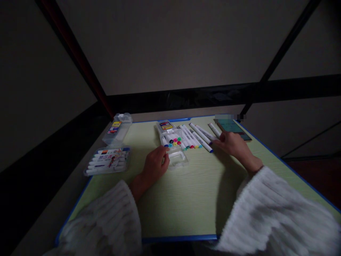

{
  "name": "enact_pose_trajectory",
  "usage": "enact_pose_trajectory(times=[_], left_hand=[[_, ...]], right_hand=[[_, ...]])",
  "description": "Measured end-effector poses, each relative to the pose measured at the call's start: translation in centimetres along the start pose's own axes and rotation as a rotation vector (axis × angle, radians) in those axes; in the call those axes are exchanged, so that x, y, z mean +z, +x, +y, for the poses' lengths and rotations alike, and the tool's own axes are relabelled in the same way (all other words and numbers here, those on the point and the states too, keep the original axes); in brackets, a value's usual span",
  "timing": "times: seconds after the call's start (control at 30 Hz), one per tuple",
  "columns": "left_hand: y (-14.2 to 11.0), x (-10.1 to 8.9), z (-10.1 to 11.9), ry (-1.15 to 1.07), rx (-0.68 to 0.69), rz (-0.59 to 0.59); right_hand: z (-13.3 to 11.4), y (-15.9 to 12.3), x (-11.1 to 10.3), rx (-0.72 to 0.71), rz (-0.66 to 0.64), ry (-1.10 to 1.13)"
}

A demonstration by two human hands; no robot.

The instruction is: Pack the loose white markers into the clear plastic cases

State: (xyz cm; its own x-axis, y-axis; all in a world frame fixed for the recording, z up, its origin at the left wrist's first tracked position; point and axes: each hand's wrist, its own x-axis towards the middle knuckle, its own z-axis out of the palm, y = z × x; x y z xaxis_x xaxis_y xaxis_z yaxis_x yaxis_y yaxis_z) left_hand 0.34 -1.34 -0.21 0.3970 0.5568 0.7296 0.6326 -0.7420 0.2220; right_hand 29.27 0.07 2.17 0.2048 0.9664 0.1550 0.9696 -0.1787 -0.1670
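The right hand (234,145) has its grip closed in a pinch on one end of a white marker (206,133), just above the loose markers (202,142) lying roughly side by side on the worktop (186,199). The left hand (156,163), fingers curled, rests at the open clear case (178,160) with colour-ended markers inside; I cannot tell whether its grip holds the case. Left of it lies a filled marker case (108,161); a touchscreen device (229,126) lies behind the right hand.
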Motion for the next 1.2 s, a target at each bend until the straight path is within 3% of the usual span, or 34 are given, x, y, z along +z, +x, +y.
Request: enact_pose_trajectory(times=[0.57,1.2], left_hand=[[0.0,0.0,0.0,-0.021,-0.016,-0.010],[-0.1,0.1,0.0,-0.007,0.009,-0.006]], right_hand=[[-0.4,-0.1,-0.3,-0.101,0.206,0.229],[-1.4,-0.1,-0.5,-0.155,0.319,0.504]])
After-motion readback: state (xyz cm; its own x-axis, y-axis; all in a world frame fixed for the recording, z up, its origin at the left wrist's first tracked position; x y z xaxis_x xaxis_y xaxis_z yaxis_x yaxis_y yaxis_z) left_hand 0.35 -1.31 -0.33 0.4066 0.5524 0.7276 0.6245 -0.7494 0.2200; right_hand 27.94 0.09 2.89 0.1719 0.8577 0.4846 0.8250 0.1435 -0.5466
